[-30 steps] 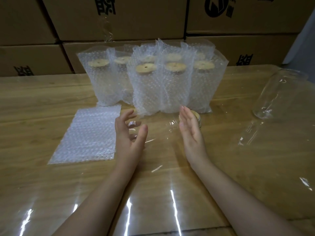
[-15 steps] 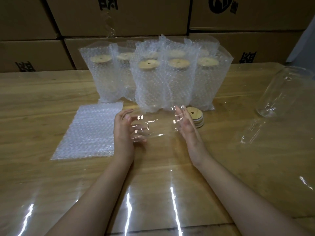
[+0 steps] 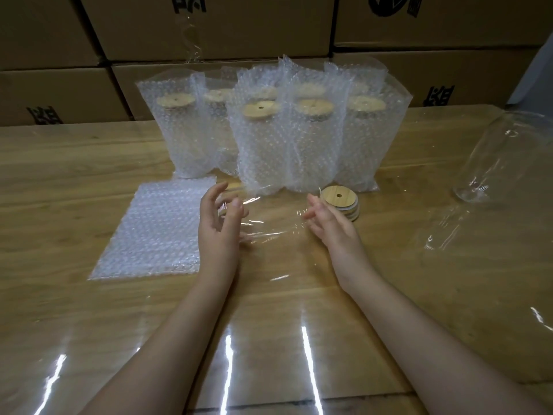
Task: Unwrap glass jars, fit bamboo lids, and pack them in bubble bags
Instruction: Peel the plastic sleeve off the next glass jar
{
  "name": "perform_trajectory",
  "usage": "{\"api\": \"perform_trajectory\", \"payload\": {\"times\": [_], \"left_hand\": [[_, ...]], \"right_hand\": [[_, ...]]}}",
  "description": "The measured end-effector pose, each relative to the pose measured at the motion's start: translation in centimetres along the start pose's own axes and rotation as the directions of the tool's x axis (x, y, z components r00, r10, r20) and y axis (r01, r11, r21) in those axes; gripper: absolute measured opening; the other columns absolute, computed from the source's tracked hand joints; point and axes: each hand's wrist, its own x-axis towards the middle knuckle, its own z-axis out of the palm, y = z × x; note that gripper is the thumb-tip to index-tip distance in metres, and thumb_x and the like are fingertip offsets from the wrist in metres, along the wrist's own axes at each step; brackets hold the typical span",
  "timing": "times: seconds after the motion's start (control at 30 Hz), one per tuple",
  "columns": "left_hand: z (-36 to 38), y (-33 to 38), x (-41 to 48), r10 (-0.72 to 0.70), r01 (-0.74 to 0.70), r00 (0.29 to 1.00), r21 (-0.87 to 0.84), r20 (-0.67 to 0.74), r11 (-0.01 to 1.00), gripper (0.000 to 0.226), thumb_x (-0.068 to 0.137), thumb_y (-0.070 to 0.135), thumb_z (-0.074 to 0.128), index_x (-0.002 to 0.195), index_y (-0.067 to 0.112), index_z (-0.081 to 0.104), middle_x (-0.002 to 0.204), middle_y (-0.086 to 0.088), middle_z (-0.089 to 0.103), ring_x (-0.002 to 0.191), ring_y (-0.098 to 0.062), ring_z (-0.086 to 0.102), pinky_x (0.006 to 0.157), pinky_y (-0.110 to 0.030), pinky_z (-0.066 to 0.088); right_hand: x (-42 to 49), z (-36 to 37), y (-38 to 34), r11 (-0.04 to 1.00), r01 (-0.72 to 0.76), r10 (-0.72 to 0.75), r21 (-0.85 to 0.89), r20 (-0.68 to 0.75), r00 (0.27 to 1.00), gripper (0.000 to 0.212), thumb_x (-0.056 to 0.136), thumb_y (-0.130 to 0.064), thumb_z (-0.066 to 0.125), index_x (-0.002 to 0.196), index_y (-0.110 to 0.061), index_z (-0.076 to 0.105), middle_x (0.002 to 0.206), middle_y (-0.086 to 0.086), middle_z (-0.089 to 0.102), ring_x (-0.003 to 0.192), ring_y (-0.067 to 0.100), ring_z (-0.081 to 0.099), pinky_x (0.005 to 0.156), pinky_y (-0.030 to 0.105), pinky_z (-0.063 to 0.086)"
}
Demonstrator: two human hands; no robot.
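A clear glass jar (image 3: 269, 218) lies on its side on the wooden table (image 3: 59, 181) between my hands. My left hand (image 3: 218, 232) curls its fingers and thumb round the jar's left end. At the jar's right end my right hand (image 3: 327, 224) has relaxed fingers that just touch it. A small stack of round bamboo lids (image 3: 342, 202) sits right behind my right hand. Flat bubble bags (image 3: 155, 232) lie left of my left hand. Several lidded jars in bubble bags (image 3: 260, 139) stand upright at the back.
Clear plastic film (image 3: 449, 265) covers much of the table and glares near the front edge. Another bare glass jar (image 3: 505, 157) lies tilted at the far right. Stacked cardboard boxes (image 3: 209, 28) form a wall behind the table.
My hands closed in from either side of the jar, lifted it slightly, and it is now low on the table again. My right hand's fingers have loosened from its end.
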Motion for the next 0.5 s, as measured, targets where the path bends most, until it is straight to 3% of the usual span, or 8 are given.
{"api": "perform_trajectory", "payload": {"times": [0.1,0.2,0.3,0.4,0.5], "left_hand": [[0.07,0.14,-0.15,0.032,-0.033,0.999,0.055,0.026,0.998,0.031,0.082,0.047,0.054,0.113,0.047,0.05,0.11,0.012,0.059,0.093,-0.015,0.066,0.083,-0.059,0.053],[0.18,0.37,-0.34,0.011,-0.019,0.993,0.068,0.116,0.997,0.034,0.074,0.053,0.053,0.108,0.049,0.052,0.108,0.011,0.06,0.092,-0.024,0.066,0.059,-0.034,0.056],[0.18,0.17,-0.31,-0.046,0.041,0.983,0.033,0.178,0.999,0.041,0.071,0.053,0.054,0.11,0.039,0.054,0.109,-0.002,0.061,0.081,-0.019,0.068,0.043,-0.03,0.051],[0.09,0.21,-0.03,-0.11,0.12,0.975,-0.039,0.195,0.992,0.037,0.072,0.047,0.055,0.106,0.033,0.055,0.101,-0.006,0.064,0.067,-0.015,0.069,0.037,-0.025,0.046],[-0.2,0.11,0.47,-0.177,0.209,0.964,-0.152,0.2,0.966,0.04,0.067,0.047,0.056,0.103,0.029,0.056,0.089,-0.003,0.068,0.064,-0.019,0.067,0.034,-0.022,0.041]], "right_hand": [[0.32,-0.35,-0.03,0.994,0.028,-0.025,0.104,-0.026,0.999,0.029,0.099,-0.027,0.044,0.082,-0.016,0.066,0.126,-0.002,0.063,0.122,-0.002,0.05,0.107,0.027,0.038],[0.67,-0.67,0.35,0.987,0.043,-0.035,0.155,-0.049,0.998,0.027,0.102,-0.025,0.037,0.096,-0.011,0.059,0.105,-0.017,0.068,0.121,-0.006,0.05,0.114,0.029,0.03],[0.7,-0.97,0.67,0.984,0.075,-0.066,0.163,-0.061,0.996,0.039,0.103,-0.027,0.034,0.082,-0.02,0.066,0.118,-0.021,0.064,0.129,-0.001,0.044,0.114,0.028,0.029],[0.76,-0.93,0.76,0.989,0.09,-0.084,0.115,-0.058,0.995,0.038,0.101,-0.038,0.033,0.098,-0.019,0.066,0.116,-0.018,0.066,0.126,0.003,0.048,0.114,0.039,0.031],[0.65,-0.46,0.52,0.984,0.144,-0.143,0.105,-0.022,0.99,0.043,0.09,-0.049,0.04,0.099,-0.02,0.07,0.125,-0.012,0.063,0.127,0.004,0.049,0.113,0.042,0.03]]}}
